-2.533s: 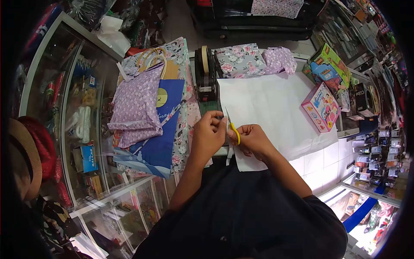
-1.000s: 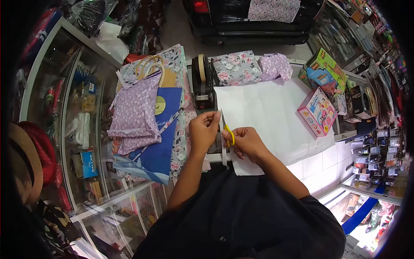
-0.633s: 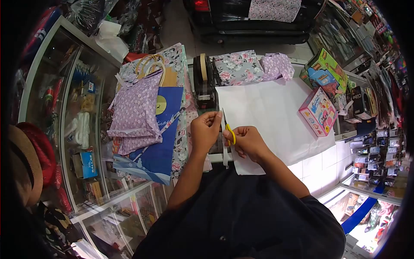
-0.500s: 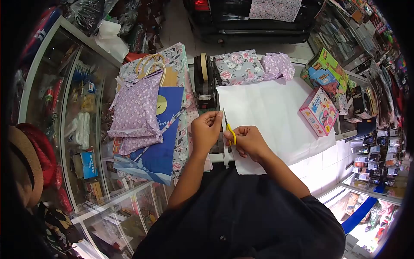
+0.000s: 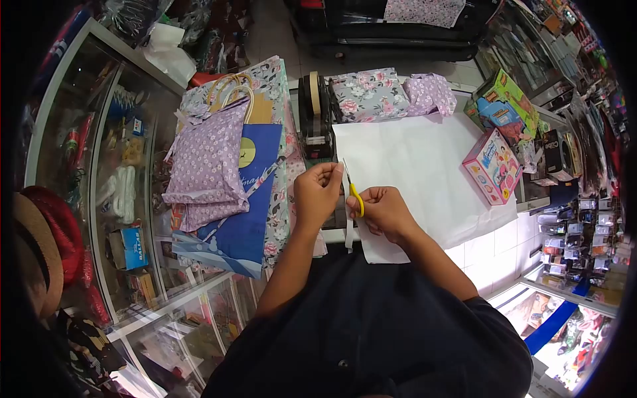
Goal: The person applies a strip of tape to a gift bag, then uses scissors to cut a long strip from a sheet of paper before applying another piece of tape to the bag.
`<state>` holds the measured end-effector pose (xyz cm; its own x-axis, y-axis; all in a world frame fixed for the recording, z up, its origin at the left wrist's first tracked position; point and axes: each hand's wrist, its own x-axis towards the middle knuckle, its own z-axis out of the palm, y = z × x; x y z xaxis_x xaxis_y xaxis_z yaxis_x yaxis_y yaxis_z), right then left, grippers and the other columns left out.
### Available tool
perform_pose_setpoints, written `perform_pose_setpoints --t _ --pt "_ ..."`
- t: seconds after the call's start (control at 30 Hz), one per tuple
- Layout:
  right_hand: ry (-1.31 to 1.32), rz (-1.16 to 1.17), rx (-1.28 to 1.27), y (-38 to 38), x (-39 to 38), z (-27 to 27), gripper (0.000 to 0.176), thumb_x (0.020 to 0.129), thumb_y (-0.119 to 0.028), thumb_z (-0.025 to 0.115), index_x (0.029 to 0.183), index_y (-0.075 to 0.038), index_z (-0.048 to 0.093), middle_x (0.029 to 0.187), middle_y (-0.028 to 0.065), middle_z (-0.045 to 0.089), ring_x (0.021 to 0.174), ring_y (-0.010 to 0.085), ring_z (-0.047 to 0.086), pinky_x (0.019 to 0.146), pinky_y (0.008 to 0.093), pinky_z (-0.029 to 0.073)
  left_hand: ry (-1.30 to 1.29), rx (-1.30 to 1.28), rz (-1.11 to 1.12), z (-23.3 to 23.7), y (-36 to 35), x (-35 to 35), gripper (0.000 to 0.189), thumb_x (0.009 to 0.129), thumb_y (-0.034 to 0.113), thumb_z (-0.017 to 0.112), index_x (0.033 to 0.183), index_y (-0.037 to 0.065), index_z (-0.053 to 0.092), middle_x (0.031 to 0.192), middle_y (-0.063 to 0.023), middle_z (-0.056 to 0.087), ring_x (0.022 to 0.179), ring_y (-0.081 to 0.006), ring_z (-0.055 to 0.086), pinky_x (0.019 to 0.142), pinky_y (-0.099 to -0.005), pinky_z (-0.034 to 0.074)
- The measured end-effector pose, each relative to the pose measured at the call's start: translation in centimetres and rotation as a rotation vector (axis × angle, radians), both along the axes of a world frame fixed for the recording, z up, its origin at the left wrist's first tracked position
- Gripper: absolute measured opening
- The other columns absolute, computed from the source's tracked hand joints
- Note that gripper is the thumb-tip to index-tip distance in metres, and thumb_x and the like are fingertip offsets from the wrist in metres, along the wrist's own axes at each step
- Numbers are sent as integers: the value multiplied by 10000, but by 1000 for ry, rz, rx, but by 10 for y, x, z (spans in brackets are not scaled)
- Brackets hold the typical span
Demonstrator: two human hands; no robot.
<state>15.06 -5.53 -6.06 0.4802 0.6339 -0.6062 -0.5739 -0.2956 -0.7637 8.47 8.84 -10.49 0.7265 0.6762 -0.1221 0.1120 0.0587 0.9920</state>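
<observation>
Yellow-handled scissors are held in my right hand, its fingers closed round the handles. Their blades point away from me along the left edge of a large white paper sheet. My left hand pinches the paper's edge beside the blade tips. A narrow cut strip hangs down between my hands, towards my body. The sheet lies over the glass counter, and its near left corner reaches close to my shirt.
Left of my hands lie a purple floral parcel, a blue bag and floral paper. A tape dispenser and grey floral parcel stand beyond. A pink box rests on the sheet's right side, near a green box.
The view has shifted slightly. The scissor blades look a little more closed, while both hands stay almost in the same place.
</observation>
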Motion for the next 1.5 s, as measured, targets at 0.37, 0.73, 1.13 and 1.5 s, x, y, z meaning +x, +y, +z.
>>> perform_pose_setpoints --t 0.37,0.73,1.13,1.5 --pt "4 45 -45 1 1 5 388 878 -343 754 709 -22 614 595 21 584 365 52 383 341 231 277 -65 27 -8 -1 -1 0 251 932 180 681 937 -70 681 743 -39 679 581 -42 590 525 -204 474" --pt "-6 31 -12 2 5 4 375 884 -329 748 703 -33 604 595 22 586 370 44 378 344 221 275 -56 8 -29 -5 1 -1 236 936 165 676 961 -70 674 763 -26 667 628 -37 590 552 -188 483" --pt "14 38 -15 3 2 6 377 896 -318 735 697 -28 598 549 4 530 370 63 383 347 239 278 -80 21 -9 -3 0 0 241 933 179 681 920 -61 677 746 -31 677 600 -37 587 534 -200 472" --pt "18 59 18 6 6 10 461 918 -423 685 692 -31 600 485 -10 470 347 67 365 339 237 271 -61 4 -28 -3 1 -1 218 934 165 672 917 -52 671 743 -35 676 593 -46 596 525 -209 483"
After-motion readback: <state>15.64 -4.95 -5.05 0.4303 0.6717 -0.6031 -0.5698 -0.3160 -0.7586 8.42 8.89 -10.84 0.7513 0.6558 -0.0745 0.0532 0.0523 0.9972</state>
